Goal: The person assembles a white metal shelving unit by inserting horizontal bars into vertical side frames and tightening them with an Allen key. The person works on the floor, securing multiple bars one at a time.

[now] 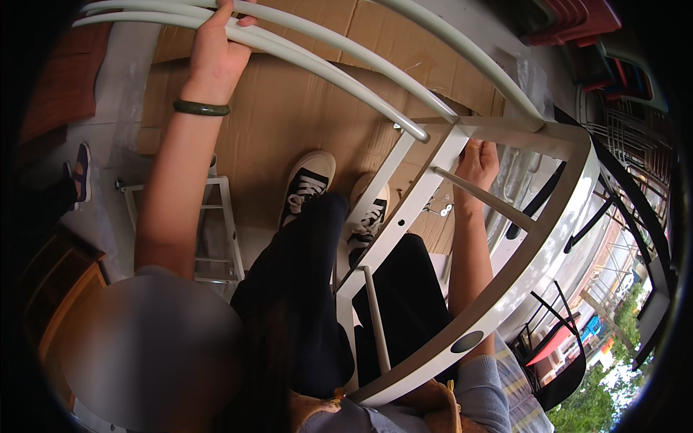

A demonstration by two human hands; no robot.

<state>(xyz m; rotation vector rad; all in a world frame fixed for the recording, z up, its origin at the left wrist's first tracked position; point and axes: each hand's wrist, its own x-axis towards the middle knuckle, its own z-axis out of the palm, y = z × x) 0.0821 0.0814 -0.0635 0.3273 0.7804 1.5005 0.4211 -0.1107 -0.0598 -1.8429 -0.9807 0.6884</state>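
Note:
A white metal frame with curved tubes rests tilted across my lap; it looks like part of a chair. At the top, my left hand, with a dark green bangle at its wrist, has its fingers wrapped round one of the white curved tubes. My right hand is behind the frame, beside the corner where the tubes meet a crossbar. Its fingers are curled and partly hidden, so what they hold cannot be made out. Small metal fittings lie on the cardboard below it.
Flattened cardboard covers the floor beneath my shoes. To the left stand a smaller white metal frame and a wooden piece of furniture; another person's shoe shows there. Stacked stools and black metal frames stand right.

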